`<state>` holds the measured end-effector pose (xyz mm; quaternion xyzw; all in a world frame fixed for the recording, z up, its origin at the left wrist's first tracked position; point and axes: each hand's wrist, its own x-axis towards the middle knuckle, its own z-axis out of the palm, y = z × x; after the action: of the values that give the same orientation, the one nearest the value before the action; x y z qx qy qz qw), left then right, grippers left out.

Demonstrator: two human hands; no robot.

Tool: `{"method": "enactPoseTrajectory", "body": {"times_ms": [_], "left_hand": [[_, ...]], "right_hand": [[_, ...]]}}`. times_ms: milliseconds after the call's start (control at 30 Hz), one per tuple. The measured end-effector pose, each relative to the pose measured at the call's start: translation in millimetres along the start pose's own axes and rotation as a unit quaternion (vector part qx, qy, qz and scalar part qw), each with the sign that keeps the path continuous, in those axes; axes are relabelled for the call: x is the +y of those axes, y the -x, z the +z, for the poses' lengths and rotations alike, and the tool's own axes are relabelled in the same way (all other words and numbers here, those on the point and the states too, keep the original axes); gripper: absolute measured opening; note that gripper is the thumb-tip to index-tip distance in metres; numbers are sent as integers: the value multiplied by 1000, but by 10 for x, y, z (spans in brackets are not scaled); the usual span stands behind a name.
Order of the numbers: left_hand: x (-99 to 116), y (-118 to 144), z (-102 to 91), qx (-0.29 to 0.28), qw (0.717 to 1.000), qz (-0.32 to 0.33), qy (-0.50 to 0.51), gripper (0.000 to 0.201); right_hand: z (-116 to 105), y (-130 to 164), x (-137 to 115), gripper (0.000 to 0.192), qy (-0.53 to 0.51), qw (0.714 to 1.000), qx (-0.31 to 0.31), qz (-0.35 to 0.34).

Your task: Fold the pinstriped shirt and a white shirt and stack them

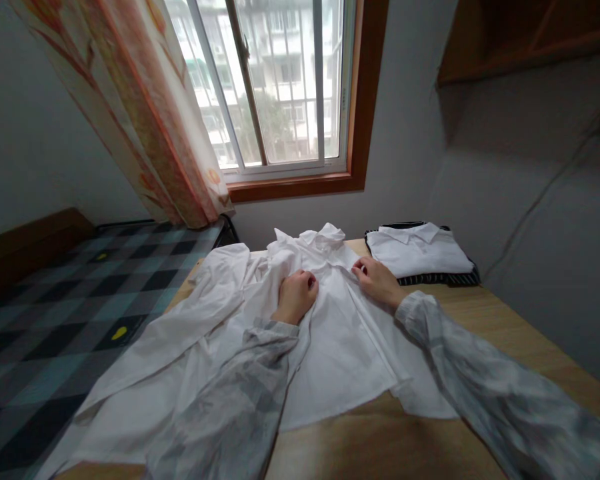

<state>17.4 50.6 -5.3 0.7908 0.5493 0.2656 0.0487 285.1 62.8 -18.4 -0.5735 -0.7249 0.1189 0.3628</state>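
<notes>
A white shirt (330, 333) is spread front-up across the near and middle part of a wooden table (505, 333), its collar (320, 239) rumpled at the far edge toward the window (280, 87) and one long sleeve (180, 333) trailing off the table's left side toward the checked bed cover (55, 313). The left hand (296, 293) is pressed on the chest of the shirt with its fingers curled in and a ridge of cloth gathered under the knuckles; whether cloth is actually pinched inside the fist cannot be told. The right hand (377, 280) rests just beside the placket below the collar, its fingertips drawn narrowly together on what looks like a fold or button edge. Several risks can be judged from this layout. The cloth bunched under the left hand could be flattened into a crease if it is pressed down rather than smoothed outward. The hanging sleeve could drag the body of the shirt sideways, so any line set at the placket might be pulled askew. The lower hem lies at the near table edge under both grey sleeved forearms and could be shifted by them. A folded white shirt (417, 250) lying on a dark striped garment (445, 277) sits near the right hand and could be nudged out of its stack by a wide sweep.
</notes>
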Motion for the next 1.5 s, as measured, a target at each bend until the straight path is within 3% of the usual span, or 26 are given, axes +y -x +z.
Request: {"method": "enactPoseTrajectory", "body": {"times_ms": [200, 467, 633, 800, 967, 1200, 1333, 1500], "left_hand": [[-19, 4, 26, 0, 999, 14, 44, 12], [-67, -3, 69, -2, 974, 26, 223, 21], [-24, 9, 50, -28, 950, 39, 310, 23], [23, -12, 58, -37, 923, 12, 383, 32], [52, -38, 64, -82, 893, 0, 442, 37], [51, 12, 174, -26, 950, 21, 310, 21], [25, 13, 215, -31, 956, 37, 290, 12], [43, 24, 206, -39, 954, 13, 297, 10]], "right_hand": [[81, -168, -246, 21, -152, 988, -13, 14], [459, 79, -323, 26, -229, 973, -15, 11], [469, 124, -284, 25, -245, 969, -2, 6], [464, 136, -312, 23, -251, 968, -1, -13], [402, 140, -377, 25, -265, 964, 2, -31], [465, 178, -402, 22, -221, 975, -9, -36], [495, 200, -394, 19, -166, 984, -26, -53], [487, 205, -400, 17, -129, 990, -21, -61]]}}
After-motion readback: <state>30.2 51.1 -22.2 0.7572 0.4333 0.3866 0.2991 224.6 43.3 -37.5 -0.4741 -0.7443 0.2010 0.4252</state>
